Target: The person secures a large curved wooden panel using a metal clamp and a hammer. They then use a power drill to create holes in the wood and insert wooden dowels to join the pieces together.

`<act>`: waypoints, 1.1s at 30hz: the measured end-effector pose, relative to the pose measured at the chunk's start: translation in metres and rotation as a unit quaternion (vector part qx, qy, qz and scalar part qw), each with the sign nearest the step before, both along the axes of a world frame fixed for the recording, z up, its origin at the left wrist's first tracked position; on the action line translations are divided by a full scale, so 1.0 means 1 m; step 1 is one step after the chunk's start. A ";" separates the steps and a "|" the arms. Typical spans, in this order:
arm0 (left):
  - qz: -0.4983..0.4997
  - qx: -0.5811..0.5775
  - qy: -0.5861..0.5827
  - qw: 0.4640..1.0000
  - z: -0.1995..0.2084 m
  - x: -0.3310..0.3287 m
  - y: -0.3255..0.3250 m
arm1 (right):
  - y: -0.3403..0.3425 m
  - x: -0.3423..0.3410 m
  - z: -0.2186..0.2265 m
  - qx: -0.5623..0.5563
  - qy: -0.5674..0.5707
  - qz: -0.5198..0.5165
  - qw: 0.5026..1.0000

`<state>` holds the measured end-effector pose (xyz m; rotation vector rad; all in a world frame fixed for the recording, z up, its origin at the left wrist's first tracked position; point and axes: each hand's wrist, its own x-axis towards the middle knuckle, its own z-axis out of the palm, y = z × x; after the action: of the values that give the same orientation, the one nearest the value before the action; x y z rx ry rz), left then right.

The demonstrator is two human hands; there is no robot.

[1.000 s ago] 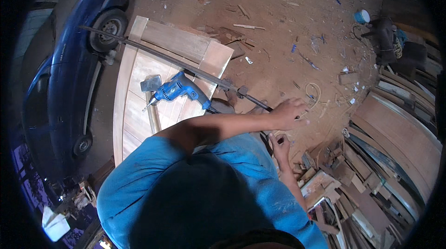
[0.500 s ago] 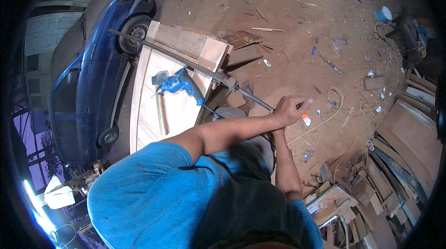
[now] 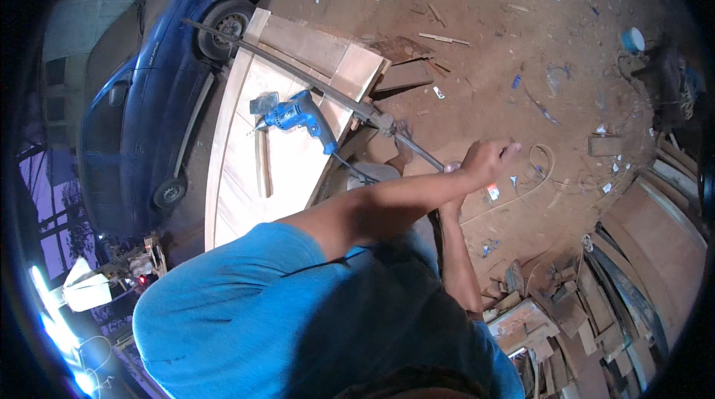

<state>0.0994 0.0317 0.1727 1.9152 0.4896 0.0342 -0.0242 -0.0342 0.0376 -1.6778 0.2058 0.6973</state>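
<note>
A long metal bar clamp (image 3: 320, 88) lies diagonally across a pale wooden panel (image 3: 246, 153). Its screw end reaches past the panel's right edge to a rounded tip beside my left wrist. My left hand (image 3: 488, 164) is just beyond that tip, fingers curled closed; what they grip, if anything, is hidden. Below it, my right hand (image 3: 451, 206) comes up close to the clamp's end, its fingers covered by my left forearm. On the panel rest a blue power drill (image 3: 298, 115), its cord running off the edge, and a narrow wood strip (image 3: 262, 164).
A dark blue car (image 3: 141, 109) stands left of the panel. Wood scraps (image 3: 406, 75) and litter lie on the dirt floor (image 3: 491, 49). A pale hose or cord (image 3: 550, 168) curls to the right. Stacked boards (image 3: 655, 228) and offcuts (image 3: 566, 310) fill the lower right.
My left hand has moved slightly up and right, so the clamp's rounded tip now shows beside the wrist. The whole view has shifted a little. Clamp and drill keep their places on the panel.
</note>
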 end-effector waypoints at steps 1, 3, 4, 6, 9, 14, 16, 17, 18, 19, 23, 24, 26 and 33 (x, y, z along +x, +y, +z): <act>0.006 0.010 0.012 1.000 -0.004 0.007 0.000 | 0.002 0.004 0.013 -0.040 -0.043 0.035 0.998; -0.035 0.008 0.027 0.999 -0.009 0.017 0.002 | 0.005 0.011 0.033 -0.004 0.019 0.013 1.000; -0.076 -0.004 0.036 0.996 -0.008 0.018 0.004 | 0.005 0.011 0.042 0.027 0.068 -0.016 0.997; -0.097 -0.033 -0.004 0.995 0.000 0.011 0.025 | 0.003 0.012 0.057 0.016 0.068 -0.028 0.997; -0.063 -0.061 -0.110 0.990 0.020 -0.030 0.098 | -0.012 0.002 0.091 -0.162 -0.101 -0.036 0.981; 0.397 0.222 -0.078 0.887 0.022 -0.190 0.307 | 0.000 0.003 0.178 -0.176 -0.153 -0.013 0.972; 0.662 0.045 0.010 0.748 0.000 -0.229 0.358 | 0.052 0.016 0.193 -0.073 -0.173 0.153 0.970; 0.725 -0.032 0.112 0.679 -0.010 -0.243 0.375 | 0.083 0.024 0.195 -0.050 -0.168 0.238 0.955; 0.727 -0.103 0.066 0.676 -0.024 -0.246 0.385 | 0.117 0.029 0.192 -0.006 -0.184 0.323 0.928; 0.727 -0.189 0.036 0.659 -0.035 -0.247 0.396 | 0.157 0.029 0.185 0.076 -0.122 0.358 0.923; 0.697 -0.406 -0.105 0.582 -0.069 -0.246 0.434 | 0.277 0.011 0.149 -0.066 -0.303 0.498 0.810; 0.691 -0.431 -0.085 0.573 -0.072 -0.247 0.440 | 0.296 0.009 0.143 -0.084 -0.287 0.496 0.815; 0.673 -0.465 -0.084 0.569 -0.067 -0.253 0.447 | 0.321 0.010 0.140 -0.165 -0.234 0.508 0.813; 0.532 -0.465 -0.159 0.690 0.055 -0.224 0.392 | 0.281 0.037 0.211 0.072 -0.135 0.521 0.840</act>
<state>-0.1244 0.4238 0.2279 0.4098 1.0628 0.7230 0.0130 0.2473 0.2488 -1.6383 -1.0224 1.2030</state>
